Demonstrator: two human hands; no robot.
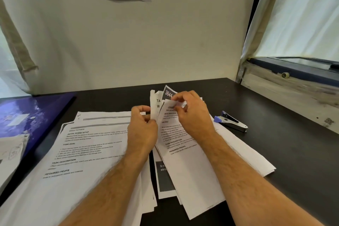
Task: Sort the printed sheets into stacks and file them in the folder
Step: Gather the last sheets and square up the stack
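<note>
The sorting looks about midway. One stack [86, 145] of printed sheets lies flat on the left of the tabletop [275, 134], its top page reading "INITIAL SCENE SETUP" and "TASK GOAL". A looser pile [211, 152] fans out on the right, some sheets askew, with a dark-printed page [165, 176] poking out beneath it. Between them both hands work on a few sheets [165, 108] lifted at their far edge: the left hand [143, 130] has its grip clamped on their left edge, and the right hand [192, 113] pinches the top corner of the front page, seemingly peeling it off. Filing has not begun, I judge: the blue folder [34, 113] lies shut at the far left, nothing tucked in that I can see. A stapler [231, 122] sits just beside the right pile.

How many sheets each pile holds cannot be told. The hands cover the middle of the lifted pages, so only "3644" and part-words show. The near-left edge cuts off another paper [12, 154] with handwriting, too blurred to read. The small print is mostly illegible
</note>
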